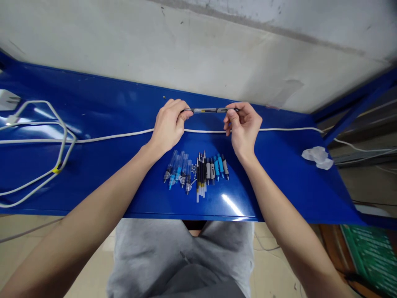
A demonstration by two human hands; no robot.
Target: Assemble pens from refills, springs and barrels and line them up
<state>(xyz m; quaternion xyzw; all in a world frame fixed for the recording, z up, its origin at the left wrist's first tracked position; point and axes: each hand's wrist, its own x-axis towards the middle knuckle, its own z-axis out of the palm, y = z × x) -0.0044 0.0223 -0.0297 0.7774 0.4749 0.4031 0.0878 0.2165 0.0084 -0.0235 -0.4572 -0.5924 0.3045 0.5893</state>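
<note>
Head view: left hand (170, 126), right hand (245, 126) pinching slim clear-and-grey plastic pen (204, 110) above glossy blue worktop (108, 107); likely fitting, next needing straight alignment.

Clear-and-grey pen (204, 110), held level, apparently joined

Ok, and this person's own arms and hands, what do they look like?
The left hand and right hand are ungloved, with no rings that I can make out. The left forearm and right forearm show no sleeve, watch or bracelet.
</note>
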